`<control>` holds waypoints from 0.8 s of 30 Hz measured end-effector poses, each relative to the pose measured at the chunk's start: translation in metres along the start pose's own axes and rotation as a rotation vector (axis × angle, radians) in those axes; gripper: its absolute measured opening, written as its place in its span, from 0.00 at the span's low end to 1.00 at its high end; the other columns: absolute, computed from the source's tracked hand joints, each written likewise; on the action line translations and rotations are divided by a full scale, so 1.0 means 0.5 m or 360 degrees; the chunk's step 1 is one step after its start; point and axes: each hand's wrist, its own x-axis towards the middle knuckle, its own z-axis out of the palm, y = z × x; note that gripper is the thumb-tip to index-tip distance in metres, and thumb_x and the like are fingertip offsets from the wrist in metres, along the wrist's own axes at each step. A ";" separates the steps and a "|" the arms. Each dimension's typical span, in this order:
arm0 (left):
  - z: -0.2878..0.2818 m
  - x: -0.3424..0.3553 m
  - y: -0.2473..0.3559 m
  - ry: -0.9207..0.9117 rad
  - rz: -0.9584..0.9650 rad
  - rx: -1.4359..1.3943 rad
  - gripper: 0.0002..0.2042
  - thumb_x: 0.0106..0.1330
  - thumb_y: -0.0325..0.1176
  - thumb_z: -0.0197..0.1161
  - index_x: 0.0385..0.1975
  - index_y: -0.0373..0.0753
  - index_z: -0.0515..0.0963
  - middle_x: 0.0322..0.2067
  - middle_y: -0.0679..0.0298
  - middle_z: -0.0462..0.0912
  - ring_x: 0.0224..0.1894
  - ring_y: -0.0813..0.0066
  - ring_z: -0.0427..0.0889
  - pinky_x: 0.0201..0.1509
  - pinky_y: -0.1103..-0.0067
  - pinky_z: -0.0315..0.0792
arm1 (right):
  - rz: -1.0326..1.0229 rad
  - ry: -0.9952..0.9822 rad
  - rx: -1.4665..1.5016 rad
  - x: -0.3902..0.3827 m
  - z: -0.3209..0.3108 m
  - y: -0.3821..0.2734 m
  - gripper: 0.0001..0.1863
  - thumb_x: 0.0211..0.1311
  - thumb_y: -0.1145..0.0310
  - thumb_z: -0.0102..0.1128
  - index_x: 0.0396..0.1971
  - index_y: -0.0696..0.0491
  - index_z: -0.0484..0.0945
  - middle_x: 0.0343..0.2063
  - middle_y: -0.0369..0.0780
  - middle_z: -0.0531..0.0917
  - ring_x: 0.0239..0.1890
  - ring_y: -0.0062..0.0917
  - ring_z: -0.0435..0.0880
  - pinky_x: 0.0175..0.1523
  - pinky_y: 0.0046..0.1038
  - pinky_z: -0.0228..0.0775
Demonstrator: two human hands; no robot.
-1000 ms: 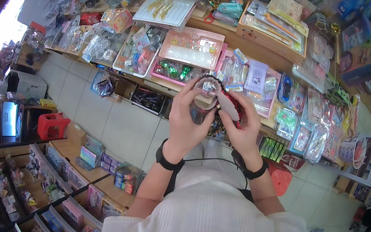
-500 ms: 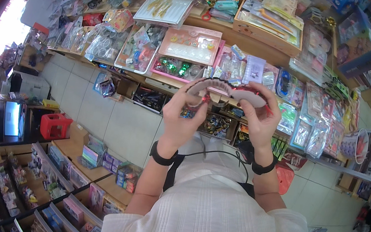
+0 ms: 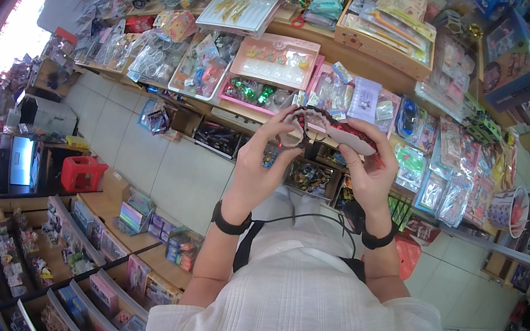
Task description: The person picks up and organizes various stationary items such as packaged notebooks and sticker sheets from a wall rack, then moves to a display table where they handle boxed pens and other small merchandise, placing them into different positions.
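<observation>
Both hands, left hand [image 3: 264, 158] and right hand [image 3: 366, 165], pinched a red-and-black packeted trinket [image 3: 333, 124] with closed fingers, held at twelve o'clock before the pink display tray [image 3: 273, 64] on the shelves.

A small red-and-dark toy [image 3: 332, 126], long and narrow, sits crosswise between both hands, held up in front of the chest. The left hand [image 3: 264, 158] pinches its left end, where a pale rounded part shows beside the fingertips; the right hand [image 3: 368, 169] pinches its right end, thumb beneath, fingers on top. It lies roughly level, its middle bare between the two grips.
</observation>
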 end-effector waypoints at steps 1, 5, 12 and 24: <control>0.000 -0.001 0.003 -0.0051 0.0016 0.0117 0.15 0.52 0.21 0.60 0.41 0.34 0.70 0.45 0.55 0.73 0.42 0.73 0.74 0.46 0.80 0.66 | 0.0003 0.0001 0.0003 -0.003 -0.002 -0.002 0.18 0.48 0.80 0.59 0.43 0.59 0.72 0.41 0.41 0.76 0.43 0.23 0.74 0.50 0.22 0.63; 0.009 0.003 0.003 0.0002 0.0225 0.0262 0.15 0.50 0.19 0.60 0.39 0.33 0.71 0.49 0.49 0.71 0.36 0.67 0.78 0.40 0.79 0.71 | 0.0001 -0.0027 0.0028 -0.010 -0.004 -0.010 0.20 0.48 0.81 0.59 0.44 0.59 0.70 0.41 0.41 0.74 0.44 0.25 0.74 0.51 0.23 0.63; 0.026 -0.003 0.014 -0.0032 0.0034 0.0002 0.13 0.52 0.20 0.59 0.38 0.32 0.71 0.51 0.51 0.70 0.37 0.73 0.77 0.42 0.80 0.70 | -0.0140 0.0080 0.0104 -0.002 -0.001 -0.018 0.31 0.46 0.80 0.62 0.52 0.57 0.60 0.43 0.42 0.73 0.47 0.25 0.72 0.53 0.26 0.64; 0.079 -0.036 -0.026 -0.0006 -0.0465 -0.1023 0.11 0.59 0.21 0.52 0.42 0.32 0.66 0.48 0.58 0.69 0.48 0.77 0.70 0.54 0.79 0.63 | -0.0397 -0.0309 -0.0109 -0.010 -0.017 -0.020 0.26 0.38 0.87 0.53 0.42 0.53 0.75 0.47 0.43 0.71 0.46 0.32 0.73 0.50 0.29 0.65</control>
